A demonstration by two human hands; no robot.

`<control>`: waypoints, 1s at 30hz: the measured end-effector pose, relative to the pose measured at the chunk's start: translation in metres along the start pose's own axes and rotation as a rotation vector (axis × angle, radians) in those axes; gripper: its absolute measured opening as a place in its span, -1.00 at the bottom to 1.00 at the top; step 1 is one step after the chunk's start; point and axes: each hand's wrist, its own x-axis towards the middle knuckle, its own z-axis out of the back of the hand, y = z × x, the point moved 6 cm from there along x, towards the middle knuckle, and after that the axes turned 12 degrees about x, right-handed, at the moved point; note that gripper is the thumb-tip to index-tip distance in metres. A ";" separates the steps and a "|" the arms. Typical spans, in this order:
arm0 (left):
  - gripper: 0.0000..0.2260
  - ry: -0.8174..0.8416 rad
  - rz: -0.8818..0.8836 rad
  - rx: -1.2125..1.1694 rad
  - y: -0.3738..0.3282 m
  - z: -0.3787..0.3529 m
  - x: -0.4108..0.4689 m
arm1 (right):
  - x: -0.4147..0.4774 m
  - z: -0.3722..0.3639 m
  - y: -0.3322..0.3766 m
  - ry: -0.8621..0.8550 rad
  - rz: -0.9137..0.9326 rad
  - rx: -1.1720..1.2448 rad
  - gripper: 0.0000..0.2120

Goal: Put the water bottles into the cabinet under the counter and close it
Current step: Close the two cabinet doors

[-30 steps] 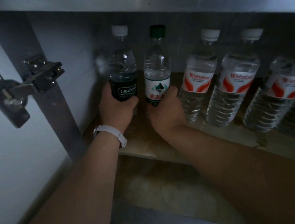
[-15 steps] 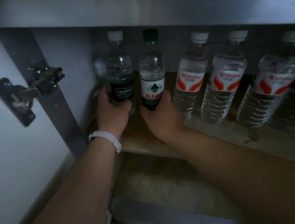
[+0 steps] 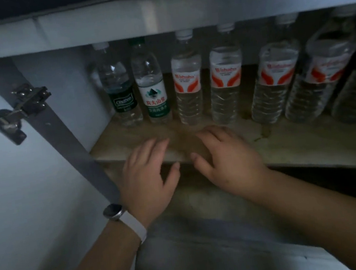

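A row of water bottles stands upright on the cabinet shelf (image 3: 296,150). At the left are a dark-labelled bottle (image 3: 121,90) and a green-and-white-labelled bottle (image 3: 153,88). To their right stand several red-and-white-labelled bottles (image 3: 226,80). My left hand (image 3: 148,173) and my right hand (image 3: 224,158) hover over the shelf's front edge, fingers spread, holding nothing. Both hands are well in front of the bottles and touch none of them.
The open cabinet door (image 3: 13,198) fills the left side, with a metal hinge (image 3: 18,111) on it. The grey cabinet side panel (image 3: 61,130) runs down beside my left hand. The counter's underside (image 3: 159,15) hangs low above the bottle caps. A lower compartment lies beneath the shelf.
Both hands let go of the two left bottles and drew back toward me to the shelf's front edge. The two bottles now stand free on the shelf.
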 end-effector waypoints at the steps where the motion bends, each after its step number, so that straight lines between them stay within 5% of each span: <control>1: -0.51 0.039 -0.041 0.059 -0.010 0.000 -0.006 | -0.011 0.003 -0.004 0.034 0.000 -0.045 -0.50; 11: -0.53 0.456 -0.256 0.161 -0.099 0.090 -0.057 | -0.121 0.093 0.017 0.348 -0.129 -0.116 -0.49; 30: -0.53 0.663 -0.279 0.231 -0.201 0.359 -0.015 | -0.175 0.373 0.121 0.499 -0.237 -0.108 -0.47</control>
